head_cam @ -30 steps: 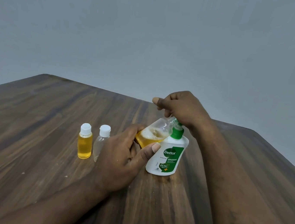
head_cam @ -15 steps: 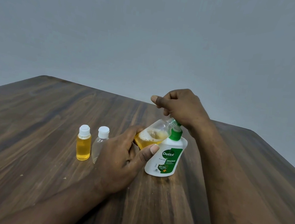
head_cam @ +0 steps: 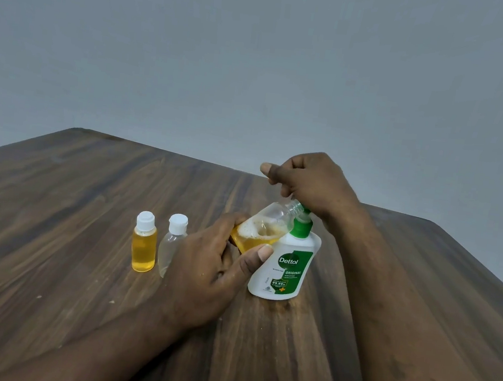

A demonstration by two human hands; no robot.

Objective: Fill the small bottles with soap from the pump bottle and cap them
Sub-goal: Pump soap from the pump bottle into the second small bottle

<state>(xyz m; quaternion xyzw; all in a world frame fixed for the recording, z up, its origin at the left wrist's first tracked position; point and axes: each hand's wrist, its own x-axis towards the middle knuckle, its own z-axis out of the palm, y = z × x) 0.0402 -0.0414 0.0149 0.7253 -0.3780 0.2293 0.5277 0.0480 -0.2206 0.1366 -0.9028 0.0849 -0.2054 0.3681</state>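
Both bare forearms enter from the near edge of the wooden counter (head_cam: 55, 199), the left from lower left, the right along the right side.

Left hand (head_cam: 213, 267): grasping the uncapped small bottle (head_cam: 266, 226), thumb across its near side, fingers curled behind its base. Bottle is lifted off the counter and tilted, base down-left, open threaded neck up-right, meeting the green spout. Contents: orange-yellow soap in the lower part with a foamy surface; upper part clear.

Left of this hand, standing upright on the counter just beside each other:
- filled small bottle (head_cam: 145, 242), white cap on, orange-yellow soap nearly up to the shoulder;
- clear small bottle (head_cam: 172, 244), white flip cap on, looks empty; its lower right is hidden behind the left hand.

Dettol pump bottle (head_cam: 285, 266): white body, green label and green pump collar, upright on the counter, directly right of the left thumb and touching the tilted bottle.

Right hand (head_cam: 310, 181): on top of the pump head, fingers curled down around it, covering most of it; one fingertip points left.

Behind the far counter edge: plain grey wall (head_cam: 260, 50).
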